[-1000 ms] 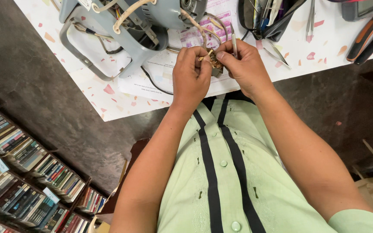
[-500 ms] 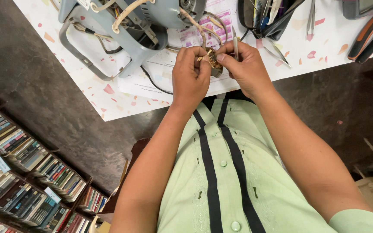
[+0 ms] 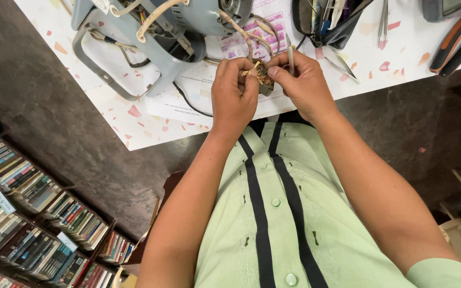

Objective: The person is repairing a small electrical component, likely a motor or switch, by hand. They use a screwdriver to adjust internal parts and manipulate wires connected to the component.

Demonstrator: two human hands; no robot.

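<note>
Wire bundle [image 3: 263, 74] off the grey motor housing [image 3: 177, 32] is pinched between both our hands over the surface's [image 3: 134, 114] edge, left hand [image 3: 234, 98] and right hand [image 3: 305, 85] each with a tight grip. Looks like mid-untangling; next needs fine fingertip work.

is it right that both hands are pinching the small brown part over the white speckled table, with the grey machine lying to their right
Not quite. The head view shows the left hand and right hand pinching the small brown part over the white speckled table, but the grey machine lies to their left.
</note>
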